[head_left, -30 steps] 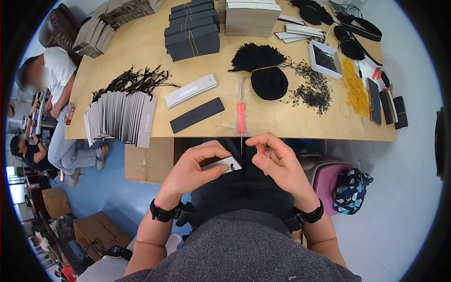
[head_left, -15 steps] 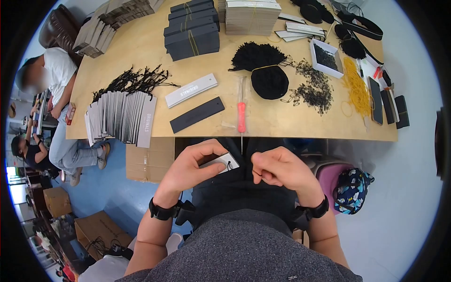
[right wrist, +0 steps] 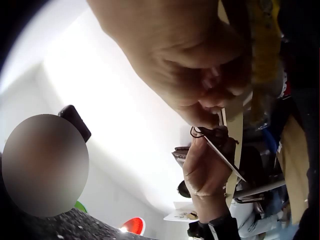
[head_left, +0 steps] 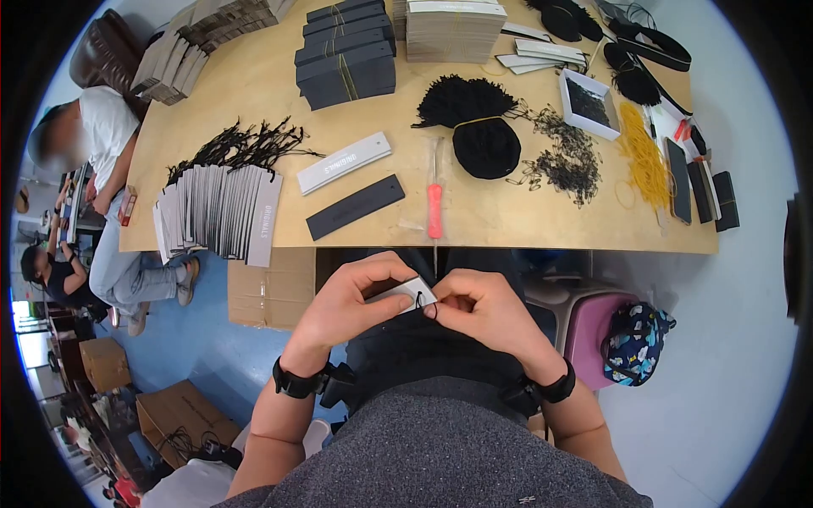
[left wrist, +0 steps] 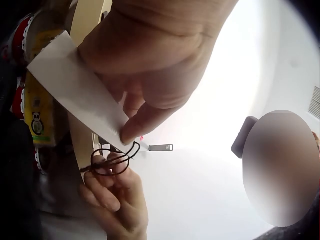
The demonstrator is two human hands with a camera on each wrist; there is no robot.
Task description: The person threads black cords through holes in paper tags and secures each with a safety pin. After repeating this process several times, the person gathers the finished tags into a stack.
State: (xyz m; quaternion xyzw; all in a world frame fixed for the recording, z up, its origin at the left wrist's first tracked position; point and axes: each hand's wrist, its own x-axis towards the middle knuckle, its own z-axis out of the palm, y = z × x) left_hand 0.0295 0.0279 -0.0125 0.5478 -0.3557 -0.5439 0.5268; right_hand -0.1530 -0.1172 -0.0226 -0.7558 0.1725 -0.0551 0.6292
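My left hand (head_left: 356, 292) grips a white hang tag (left wrist: 75, 95) between thumb and fingers, over my lap at the table's front edge. A thin black cord (left wrist: 136, 149) passes through the hole at the tag's right end and hangs in loops, plain in the left wrist view. Close against that end, my right hand (head_left: 487, 311) pinches the cord with thumb and forefinger. In the right wrist view the tag (right wrist: 225, 160) appears nearly edge-on, and the right fingers partly cover the cord.
On the table (head_left: 339, 233) lie a red-handled tool (head_left: 434, 212), two loose tags, a fan of corded tags (head_left: 220, 212), a black cord bundle (head_left: 485, 151), scattered black pins (head_left: 566, 161) and yellow rubber bands (head_left: 641, 157). Banded tag stacks (head_left: 347, 76) stand behind. A person (head_left: 110, 127) sits left.
My right hand first drew back from the tag with its fingers curled, then returned left to the tag's end and took the cord. The left hand keeps its grip, nearly still.
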